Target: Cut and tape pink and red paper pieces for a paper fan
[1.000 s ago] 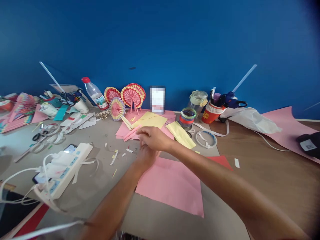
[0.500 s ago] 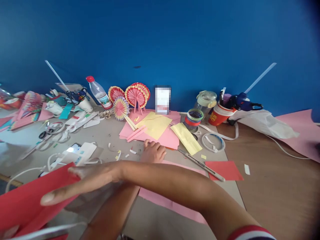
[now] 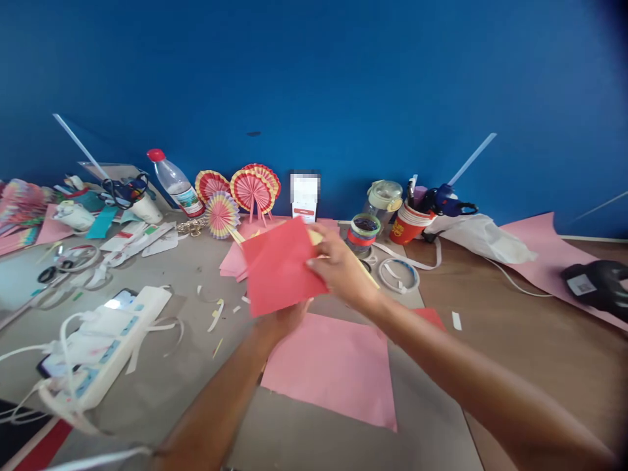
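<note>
With the right hand, pinches the right edge of a red sheet between thumb and fingers, holding it tilted above the desk. Has the left hand mostly hidden below the sheet's lower edge — cannot tell if spread or pressed together, nor if touching the paper. Has a pink sheet lying flat just in front, a white power strip to the left and, well off to the right, a black device bearing a white sticker, too small to read. Looks across to a red paper cup marked in yellow, lettering not legible, then to pleated paper fans and a red-capped bottle — label colourful, words unreadable. Faces, farthest back, an upright phone, screen partly pixelated above a red bar, before a blue wall.
</note>
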The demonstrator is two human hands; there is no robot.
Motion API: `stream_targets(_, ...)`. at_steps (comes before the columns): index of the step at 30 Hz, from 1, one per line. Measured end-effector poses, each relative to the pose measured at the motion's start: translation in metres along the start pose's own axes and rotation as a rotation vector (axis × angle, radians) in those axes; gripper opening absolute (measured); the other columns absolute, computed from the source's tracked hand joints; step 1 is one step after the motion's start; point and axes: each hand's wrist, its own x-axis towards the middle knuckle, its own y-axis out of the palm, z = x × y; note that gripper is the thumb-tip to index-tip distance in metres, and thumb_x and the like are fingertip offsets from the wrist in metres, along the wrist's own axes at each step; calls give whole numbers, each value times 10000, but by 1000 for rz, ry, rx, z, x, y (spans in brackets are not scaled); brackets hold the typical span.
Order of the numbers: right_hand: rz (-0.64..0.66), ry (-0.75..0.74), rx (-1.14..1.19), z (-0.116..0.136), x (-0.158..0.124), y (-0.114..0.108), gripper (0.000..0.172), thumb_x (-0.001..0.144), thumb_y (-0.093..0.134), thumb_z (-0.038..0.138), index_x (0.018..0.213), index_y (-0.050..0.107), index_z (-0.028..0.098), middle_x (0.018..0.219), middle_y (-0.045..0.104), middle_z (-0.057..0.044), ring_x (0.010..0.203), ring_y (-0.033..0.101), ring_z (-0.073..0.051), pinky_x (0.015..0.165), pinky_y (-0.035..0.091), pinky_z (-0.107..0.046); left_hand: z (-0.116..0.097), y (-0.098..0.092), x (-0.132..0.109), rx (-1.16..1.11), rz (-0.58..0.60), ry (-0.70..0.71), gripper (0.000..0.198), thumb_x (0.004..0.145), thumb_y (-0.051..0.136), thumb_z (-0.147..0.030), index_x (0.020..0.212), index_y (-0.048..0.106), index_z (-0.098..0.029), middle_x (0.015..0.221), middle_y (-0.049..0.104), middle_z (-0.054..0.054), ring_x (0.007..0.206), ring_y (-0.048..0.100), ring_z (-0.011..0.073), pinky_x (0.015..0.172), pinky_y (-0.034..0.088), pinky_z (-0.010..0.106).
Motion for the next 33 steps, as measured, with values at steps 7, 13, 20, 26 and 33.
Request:
stream_targets(7, -366, -38, -252, -75, -50, -83, 335, 792, 516, 280, 1066, 691, 199, 963, 654, -51, 894, 585, -212, 842, 460, -369, 6, -12, 13, -175, -62, -6, 206, 901, 487, -176, 785, 651, -222, 772, 688, -13, 775, 628, 153, 926, 372, 420)
stream_targets(13, -376, -92, -345, -84, -44, -86, 231, 765, 527, 253, 878, 720, 199, 874, 654, -59, 880, 581, -219, 873, 437, -374, 8, -17, 14, -229, -165, -40, 168, 887, 490, -206, 842, 650, -230, 798, 699, -11, 756, 624, 162, 833, 346, 362)
stream_targets(20, -337, -56, -266, -66, -31, -79, 257, 761, 524, 292, 891, 725, 197, 881, 687, -45, 804, 609, -188, 761, 468, -325, 9, -14, 15, -245, -274, -68, 156, 879, 503, -203, 847, 651, -237, 847, 711, 2, 815, 626, 182, 852, 315, 385)
stream_targets(26, -327, -16, 17, -46, -21, -59, 258, 712, 587, 316, 890, 725, 191, 903, 699, -33, 777, 599, -162, 692, 463, -277, 20, -15, 17, -271, -434, -203, 190, 899, 463, -234, 842, 643, -221, 820, 709, 12, 765, 632, 178, 839, 345, 373)
stream_targets(33, -297, -40, 333, -25, 6, -45, 264, 682, 639, 306, 916, 686, 193, 896, 699, -25, 769, 618, -153, 720, 497, -281, 23, -16, 16, -287, -497, -257, 185, 895, 476, -276, 841, 644, -223, 820, 706, 10, 756, 631, 173, 879, 358, 370)
